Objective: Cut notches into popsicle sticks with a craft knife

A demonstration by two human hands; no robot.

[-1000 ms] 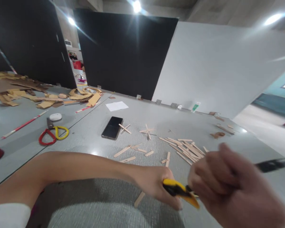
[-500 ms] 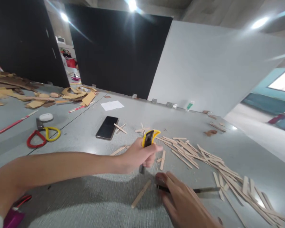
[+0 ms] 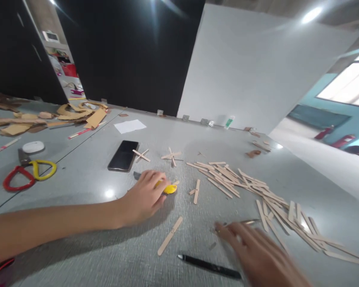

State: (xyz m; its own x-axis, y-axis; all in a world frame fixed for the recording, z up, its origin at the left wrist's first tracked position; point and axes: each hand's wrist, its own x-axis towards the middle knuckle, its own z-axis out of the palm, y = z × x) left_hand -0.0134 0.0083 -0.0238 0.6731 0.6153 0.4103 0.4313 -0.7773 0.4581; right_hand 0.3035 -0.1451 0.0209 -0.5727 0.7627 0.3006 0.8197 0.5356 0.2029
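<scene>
My left hand (image 3: 146, 195) is closed around a yellow and black utility knife (image 3: 170, 189), low against the grey table. The knife's grey end sticks out on the left of my fingers, toward the phone. My right hand (image 3: 254, 247), a little blurred, hovers close to the tabletop with fingers stretched out and apart, beside tiny wood scraps (image 3: 213, 245). A thin stick shows just behind its fingers. Below it lies a black pen (image 3: 209, 266). Between the hands rests a single craft stick (image 3: 170, 236) with a mark across its middle.
Many loose craft sticks (image 3: 227, 179) spread along the right. Crossed sticks (image 3: 141, 155) touch the phone (image 3: 124, 155); another crossed set (image 3: 171, 155) lies nearby. Scissors (image 3: 30, 173), a white case (image 3: 33, 147), paper (image 3: 130, 126) and cardboard scraps (image 3: 80, 113) lie left and back.
My left hand has moved left and lowered the utility knife from upright to flat on the table. My right hand has shifted right, leaving the pen lying uncovered. The view has turned slightly.
</scene>
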